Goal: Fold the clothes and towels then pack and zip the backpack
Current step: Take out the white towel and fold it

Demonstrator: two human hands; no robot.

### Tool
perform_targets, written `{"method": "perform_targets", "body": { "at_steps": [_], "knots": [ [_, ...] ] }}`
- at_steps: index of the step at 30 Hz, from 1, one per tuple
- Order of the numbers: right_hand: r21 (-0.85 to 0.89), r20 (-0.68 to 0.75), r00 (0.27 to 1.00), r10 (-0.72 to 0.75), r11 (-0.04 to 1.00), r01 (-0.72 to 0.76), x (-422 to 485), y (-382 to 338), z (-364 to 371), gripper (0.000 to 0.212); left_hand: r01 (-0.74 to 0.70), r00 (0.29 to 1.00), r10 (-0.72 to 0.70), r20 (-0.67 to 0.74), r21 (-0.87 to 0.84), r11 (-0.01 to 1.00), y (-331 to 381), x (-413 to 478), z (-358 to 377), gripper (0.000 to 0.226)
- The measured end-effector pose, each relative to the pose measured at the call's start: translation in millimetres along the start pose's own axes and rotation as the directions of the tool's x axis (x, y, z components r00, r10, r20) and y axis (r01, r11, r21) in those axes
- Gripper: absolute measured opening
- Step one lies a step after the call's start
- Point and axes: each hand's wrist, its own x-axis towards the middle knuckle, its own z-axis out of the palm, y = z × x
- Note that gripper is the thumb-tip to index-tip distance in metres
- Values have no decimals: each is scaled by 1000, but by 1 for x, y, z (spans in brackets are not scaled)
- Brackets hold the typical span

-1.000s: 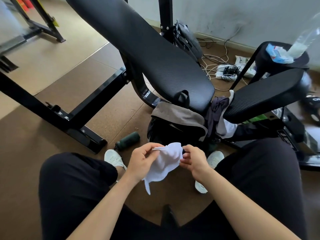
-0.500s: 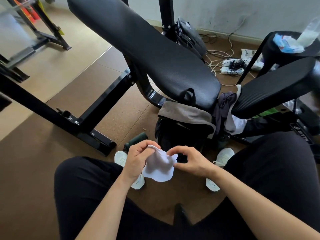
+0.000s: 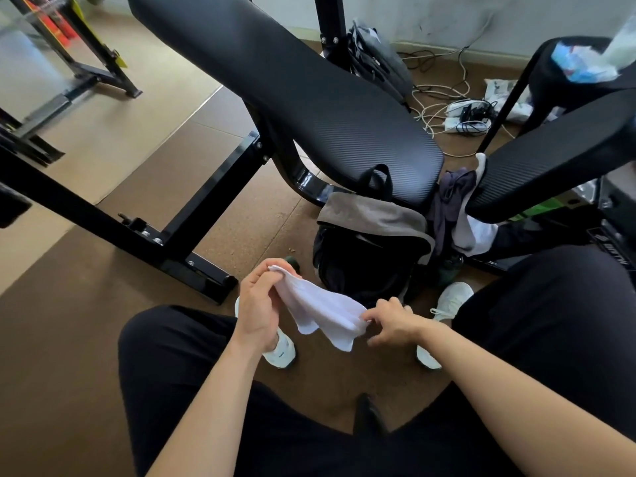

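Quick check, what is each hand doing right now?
Left hand: closed round one end of the white cloth.
Right hand: pinching the cloth's other end.

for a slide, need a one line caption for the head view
Seated person holds a small white cloth between left hand and right hand near a black backpack.

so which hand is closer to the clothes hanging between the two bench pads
Right. The right hand pinches the white cloth at its lower end, below and slightly left of the hanging clothes in view; the left hand grips its other end, farther left.
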Motion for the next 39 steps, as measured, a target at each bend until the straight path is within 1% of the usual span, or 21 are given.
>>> {"method": "perform_targets", "body": {
  "at_steps": [1,2,3,4,6,9,11,12,13,16,17,19,21,23,25,28,30,33,35,37,39],
  "knots": [
    [-8,30,999,25,1000,-25,0,2,1,33,-9,1000,9,-8,8,1000,1,1,-2,35],
    [5,40,999,29,1000,-29,0,5,2,28,-16,1000,16,-21,34,999,0,3,-5,35],
    [33,35,999,25,999,-26,-1,6,1,16,-22,999,24,-37,65,998,0,5,-7,34],
    [79,15,1000,13,997,-14,-1,9,-1,15,-30,998,36,-57,98,995,-1,9,-11,31],
    [199,-51,998,29,980,-18,-3,16,-11,40,-40,992,59,-108,173,984,-3,17,-22,27],
    [289,-274,957,92,957,-9,-12,26,-37,49,11,988,41,-149,332,943,-7,32,-46,25],
    [313,-510,853,113,948,62,-20,30,-53,46,68,984,-3,-176,368,927,-11,39,-58,23],
    [313,-591,800,102,943,111,-24,31,-60,42,88,981,-21,-192,349,933,-13,41,-60,22],
    [301,-616,784,84,944,135,-26,32,-66,38,99,979,-32,-203,330,939,-15,43,-61,21],
    [181,-447,893,59,983,25,-36,34,-70,38,107,985,-45,-164,393,913,-27,49,-62,22],
    [176,-431,900,65,984,13,-38,37,-70,38,116,989,-64,-135,422,899,-31,50,-62,23],
    [258,-516,853,77,964,68,-42,40,-72,35,128,990,-88,-111,443,888,-37,49,-60,23],
    [391,-590,802,98,903,177,-44,38,-75,26,126,988,-72,-137,441,889,-40,49,-57,22],
    [499,-598,795,104,824,268,-45,35,-76,16,130,985,-65,-162,433,892,-39,49,-55,24],
    [542,-604,791,102,780,313,-45,33,-75,11,131,982,-59,-181,419,898,-38,49,-56,27],
    [560,-641,760,102,739,374,-45,34,-75,18,115,975,-26,-222,396,911,-37,48,-56,29],
    [518,-660,746,90,774,364,-44,34,-76,25,100,969,7,-246,420,902,-35,46,-55,26],
    [431,-666,736,120,868,248,-42,35,-72,42,78,967,40,-250,444,893,-35,44,-51,25],
    [407,-667,732,143,892,197,-41,33,-71,23,66,968,51,-244,447,892,-35,44,-48,23],
    [448,-660,728,186,875,183,-42,34,-71,3,58,966,58,-250,433,899,-35,44,-47,20],
    [530,-640,731,239,826,194,-42,37,-73,8,71,963,51,-264,432,899,-37,45,-49,15]
  ]
}}
